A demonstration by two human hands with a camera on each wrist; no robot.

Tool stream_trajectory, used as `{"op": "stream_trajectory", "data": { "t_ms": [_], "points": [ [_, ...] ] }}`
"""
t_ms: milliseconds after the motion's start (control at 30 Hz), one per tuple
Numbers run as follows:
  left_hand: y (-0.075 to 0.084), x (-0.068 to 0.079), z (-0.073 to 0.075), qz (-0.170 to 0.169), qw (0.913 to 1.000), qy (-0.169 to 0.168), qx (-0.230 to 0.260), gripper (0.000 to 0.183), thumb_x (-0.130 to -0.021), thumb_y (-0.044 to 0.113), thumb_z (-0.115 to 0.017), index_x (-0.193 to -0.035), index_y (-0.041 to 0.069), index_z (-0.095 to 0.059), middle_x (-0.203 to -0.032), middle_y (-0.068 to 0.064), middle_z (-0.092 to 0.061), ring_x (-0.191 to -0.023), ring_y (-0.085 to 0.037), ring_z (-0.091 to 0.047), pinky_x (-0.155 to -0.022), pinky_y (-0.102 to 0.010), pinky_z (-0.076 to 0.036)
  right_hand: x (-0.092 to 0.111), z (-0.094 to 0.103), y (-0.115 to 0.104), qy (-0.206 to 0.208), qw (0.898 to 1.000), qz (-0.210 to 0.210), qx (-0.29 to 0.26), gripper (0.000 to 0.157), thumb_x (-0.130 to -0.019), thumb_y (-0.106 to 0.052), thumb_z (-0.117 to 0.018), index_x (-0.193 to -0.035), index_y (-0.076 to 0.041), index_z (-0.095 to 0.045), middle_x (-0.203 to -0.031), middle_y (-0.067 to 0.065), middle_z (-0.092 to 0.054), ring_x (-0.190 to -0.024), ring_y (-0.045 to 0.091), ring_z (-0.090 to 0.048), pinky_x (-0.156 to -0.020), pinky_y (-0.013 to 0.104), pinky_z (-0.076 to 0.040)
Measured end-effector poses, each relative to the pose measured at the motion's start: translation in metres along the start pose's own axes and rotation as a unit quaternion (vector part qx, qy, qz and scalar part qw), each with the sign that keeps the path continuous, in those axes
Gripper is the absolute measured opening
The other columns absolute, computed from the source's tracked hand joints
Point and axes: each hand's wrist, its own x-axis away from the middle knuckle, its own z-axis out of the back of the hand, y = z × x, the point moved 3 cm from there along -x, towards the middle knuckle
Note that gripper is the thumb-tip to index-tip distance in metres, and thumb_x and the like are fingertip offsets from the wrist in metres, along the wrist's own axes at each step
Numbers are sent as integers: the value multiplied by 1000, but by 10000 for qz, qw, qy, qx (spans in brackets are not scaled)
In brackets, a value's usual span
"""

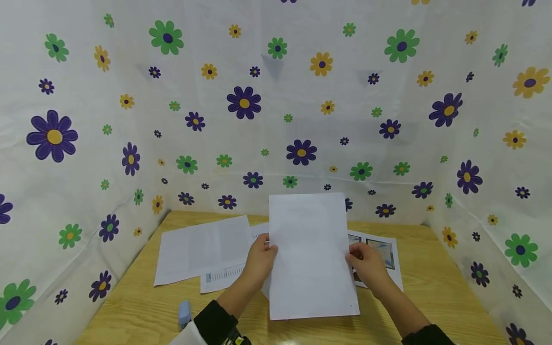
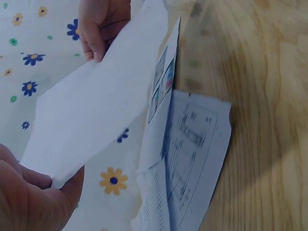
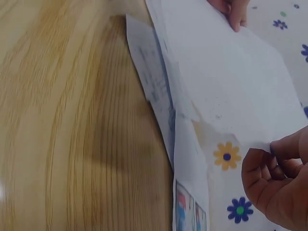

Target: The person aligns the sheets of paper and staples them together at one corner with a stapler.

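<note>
A blank white sheet of paper (image 1: 312, 254) is held up over the middle of the table, its face toward the head camera. My left hand (image 1: 260, 261) pinches its left edge between thumb and fingers. At the opposite edge, my right hand (image 1: 366, 266) pinches the paper the same way. In the left wrist view the sheet (image 2: 96, 106) slants between both hands. Below it lie printed papers, one with a line drawing (image 2: 197, 144). A sheet with colour pictures (image 1: 381, 254) shows behind my right hand, partly covered.
Another blank sheet (image 1: 202, 249) lies on the left of the wooden table (image 1: 440, 287), overlapping a printed page (image 1: 222, 278). A small light-blue object (image 1: 184, 314) sits near my left sleeve. A flower-patterned white cloth (image 1: 276, 134) hangs around the table's back and sides.
</note>
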Motion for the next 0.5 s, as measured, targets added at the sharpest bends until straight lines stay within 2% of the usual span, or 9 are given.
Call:
{"op": "stream_trajectory", "data": {
  "t_ms": [100, 233, 367, 500],
  "points": [
    [-1, 2, 17, 50, 9995, 83, -287, 36, -104, 5, -48, -138, -7, -48, -113, -23, -66, -93, -25, -67, -73, -36, -57, 2, -15, -5, -88, 9998, -67, -138, 20, -99, -9, -63, -116, 1, -62, -103, 13, -63, -81, 22, -58, -64, 37, -57],
    [-3, 7, 34, 106, 9990, 20, -437, 36, -104, 5, -49, -138, -7, -48, -110, -21, -67, -89, -23, -68, -72, -36, -58, 4, -28, -8, -232, 9990, -200, -336, 16, -98, -7, -63, -113, -1, -62, -100, 12, -62, -76, 23, -59, -61, 37, -58],
    [-6, 11, 42, 100, 9990, 7, -437, 34, -103, 4, -50, -135, -9, -49, -106, -20, -68, -87, -21, -68, -71, -35, -58, 5, -34, -10, -423, 9977, -239, -476, 23, -98, -7, -64, -119, 1, -61, -102, 13, -62, -78, 23, -61, -61, 39, -59],
    [-10, 15, 42, 188, 9989, 89, -430, 34, -103, 4, -51, -134, -8, -50, -105, -19, -67, -87, -20, -66, -70, -33, -57, 1, -38, -11, -488, 9967, -270, -591, 32, -99, -9, -64, -127, 4, -58, -105, 15, -62, -81, 22, -62, -63, 38, -59]
  ]
}}
